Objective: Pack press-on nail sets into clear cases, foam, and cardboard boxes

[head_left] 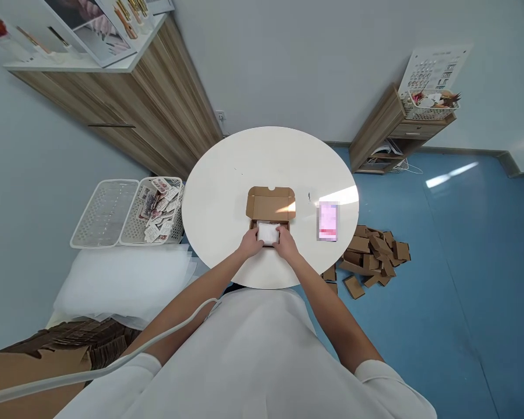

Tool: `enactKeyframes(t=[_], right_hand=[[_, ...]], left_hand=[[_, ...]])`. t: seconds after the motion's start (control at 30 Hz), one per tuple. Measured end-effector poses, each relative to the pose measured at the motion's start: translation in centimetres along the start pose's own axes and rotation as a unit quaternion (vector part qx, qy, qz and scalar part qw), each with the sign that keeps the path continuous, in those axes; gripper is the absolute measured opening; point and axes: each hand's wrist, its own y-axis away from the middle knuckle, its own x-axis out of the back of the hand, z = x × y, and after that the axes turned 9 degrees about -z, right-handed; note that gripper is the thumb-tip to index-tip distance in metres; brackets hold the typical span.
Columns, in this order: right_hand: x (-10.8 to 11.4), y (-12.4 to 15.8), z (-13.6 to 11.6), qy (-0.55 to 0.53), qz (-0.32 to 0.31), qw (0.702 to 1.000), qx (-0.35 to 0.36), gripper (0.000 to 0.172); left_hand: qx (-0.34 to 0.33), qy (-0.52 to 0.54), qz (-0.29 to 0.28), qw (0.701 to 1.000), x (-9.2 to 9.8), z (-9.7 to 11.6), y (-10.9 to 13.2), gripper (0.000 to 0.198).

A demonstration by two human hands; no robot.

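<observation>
An opened cardboard box [271, 208] rests near the front of the round white table [227, 174], its lid folded back away from me. At the box's opening lies a small white wrapped packet [268, 233]. My left hand [250, 244] grips the packet's left end, fingers curled over the side. On the opposite end my right hand [285, 244] holds it the same way. Both thumbs press on the packet's near side. What the packet contains is hidden.
A phone [328, 221] with a blurred screen lies at the table's right. Several brown boxes [371, 256] are heaped on the floor. To the left stand a white basket [178, 218] of printed cards and a stack of white sheets [122, 285]. A white cable [157, 337] crosses my left arm.
</observation>
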Motion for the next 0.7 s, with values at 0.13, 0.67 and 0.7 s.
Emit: enactKeyframes(t=[0.13, 0.67, 0.7], right_hand=[[-0.4, -0.3, 0.1, -0.003, -0.002, 1.000, -0.011, 0.053], [0.5, -0.2, -0.8, 0.019, -0.061, 0.998, -0.007, 0.055], [0.8, 0.1, -0.9, 0.008, -0.053, 0.999, 0.003, 0.055]], left_hand=[[0.006, 0.032, 0.023, 0.999, -0.3, -0.8, -0.4, 0.060], [-0.057, 0.032, -0.013, 0.998, -0.1, 1.0, 0.3, 0.054], [-0.077, 0.035, -0.010, 0.996, 0.0, 1.0, 0.6, 0.056]])
